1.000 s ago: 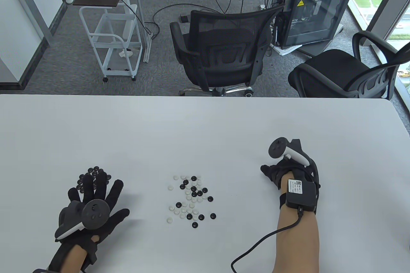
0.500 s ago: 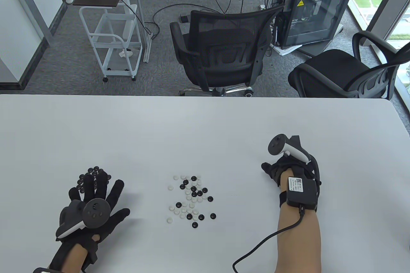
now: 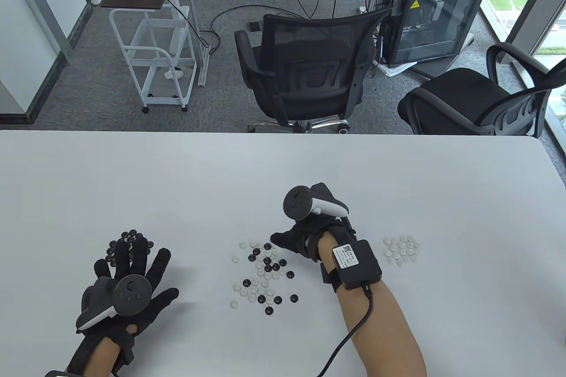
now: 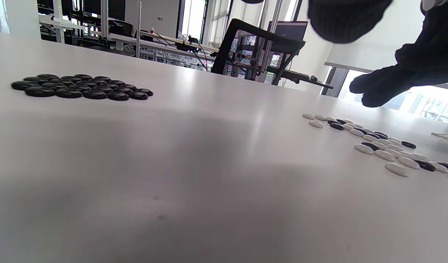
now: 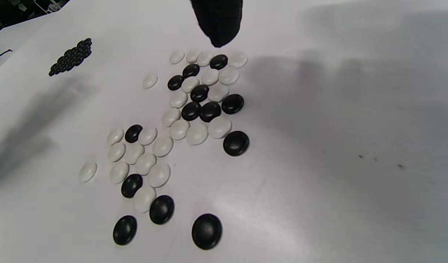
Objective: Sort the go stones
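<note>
A mixed pile of black and white Go stones (image 3: 263,273) lies at the table's middle front; it also shows in the right wrist view (image 5: 187,120) and the left wrist view (image 4: 384,149). A pile of black stones (image 3: 128,238) lies at the left, seen too in the left wrist view (image 4: 81,87). A pile of white stones (image 3: 401,251) lies at the right. My left hand (image 3: 132,257) rests flat with its fingers spread, its fingertips over the black pile's near side. My right hand (image 3: 283,242) reaches to the mixed pile's far right edge. One of its fingertips (image 5: 216,29) hangs just above a black stone (image 5: 219,61); it holds nothing I can see.
The white table (image 3: 283,173) stretches far beyond the piles. A cable (image 3: 349,341) runs from the box on my right wrist toward the near edge. Two office chairs (image 3: 305,72) stand on the floor behind the table.
My right hand has moved left from the right side to the mixed pile, uncovering the white pile it was over. My left hand has not moved.
</note>
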